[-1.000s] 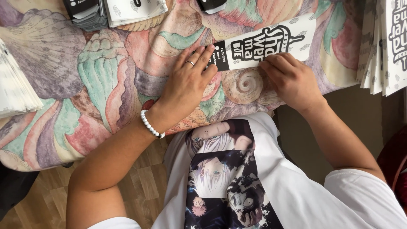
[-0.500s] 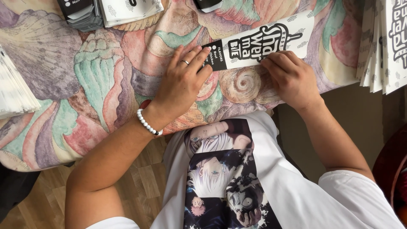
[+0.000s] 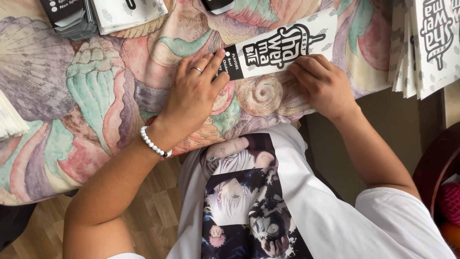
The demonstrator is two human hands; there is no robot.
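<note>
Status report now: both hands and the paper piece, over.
Left hand flat on black end of long white-and-black printed paper sleeve. Right hand pressing its lower edge. Nothing lies on it.

Table draped in pastel seashell-print cloth (image 3: pixel 96 96), light wood plank floor (image 3: pixel 158 211), dark rounded wooden furniture (image 3: pixel 433 163) at right.

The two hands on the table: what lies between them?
In the head view, the long white and black printed paper sleeve spans the gap between the left hand and the right hand, lying flat on the shell-patterned tablecloth.
</note>
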